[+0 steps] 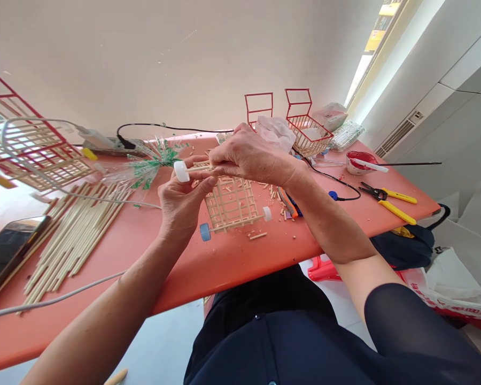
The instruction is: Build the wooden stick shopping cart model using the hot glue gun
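Observation:
A small lattice cart made of thin wooden sticks (232,203) is held just above the table, with bottle caps as wheels. My left hand (180,200) is closed around its far left corner, beside a white bottle cap (181,171) on a stick axle. Coming over the top, my right hand (246,152) pinches at the same axle end, its fingertips close to the left fingers. The exact contact is partly hidden. Along the near edge, another axle carries a blue bottle cap (205,232) and a white one at its other end.
Loose wooden sticks (76,235) and a phone (12,251) lie at left, near a red-trimmed stick frame (32,139). To the right are yellow-handled pliers (393,200), a red bowl (358,163) and a stick basket (310,133). Cables cross the orange table (232,267).

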`<state>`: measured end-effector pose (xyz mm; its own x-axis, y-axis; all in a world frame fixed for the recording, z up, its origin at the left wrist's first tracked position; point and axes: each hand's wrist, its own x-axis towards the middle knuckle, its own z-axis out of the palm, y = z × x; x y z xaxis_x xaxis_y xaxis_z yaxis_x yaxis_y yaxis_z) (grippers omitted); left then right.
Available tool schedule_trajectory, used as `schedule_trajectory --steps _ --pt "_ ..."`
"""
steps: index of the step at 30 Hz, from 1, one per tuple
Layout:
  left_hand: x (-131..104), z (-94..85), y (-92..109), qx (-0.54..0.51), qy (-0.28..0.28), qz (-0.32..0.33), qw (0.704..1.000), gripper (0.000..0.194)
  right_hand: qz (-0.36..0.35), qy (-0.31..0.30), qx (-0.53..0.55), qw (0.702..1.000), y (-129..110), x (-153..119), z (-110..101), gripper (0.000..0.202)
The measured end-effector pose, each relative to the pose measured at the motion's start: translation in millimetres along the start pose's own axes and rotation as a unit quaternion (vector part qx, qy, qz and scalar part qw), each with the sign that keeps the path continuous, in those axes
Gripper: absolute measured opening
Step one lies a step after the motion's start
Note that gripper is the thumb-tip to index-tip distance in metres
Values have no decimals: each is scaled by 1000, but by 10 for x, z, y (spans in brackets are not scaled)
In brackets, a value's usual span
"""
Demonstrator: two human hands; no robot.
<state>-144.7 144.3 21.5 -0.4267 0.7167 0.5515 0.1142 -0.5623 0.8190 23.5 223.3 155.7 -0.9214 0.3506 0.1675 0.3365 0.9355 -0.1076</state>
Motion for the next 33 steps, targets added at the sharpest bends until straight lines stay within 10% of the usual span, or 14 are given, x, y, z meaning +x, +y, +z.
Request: schedule_trajectory --steps 33 --pt "5 -10 -39 30 -4 12 999 16 -51 69 8 996 166 41 179 43"
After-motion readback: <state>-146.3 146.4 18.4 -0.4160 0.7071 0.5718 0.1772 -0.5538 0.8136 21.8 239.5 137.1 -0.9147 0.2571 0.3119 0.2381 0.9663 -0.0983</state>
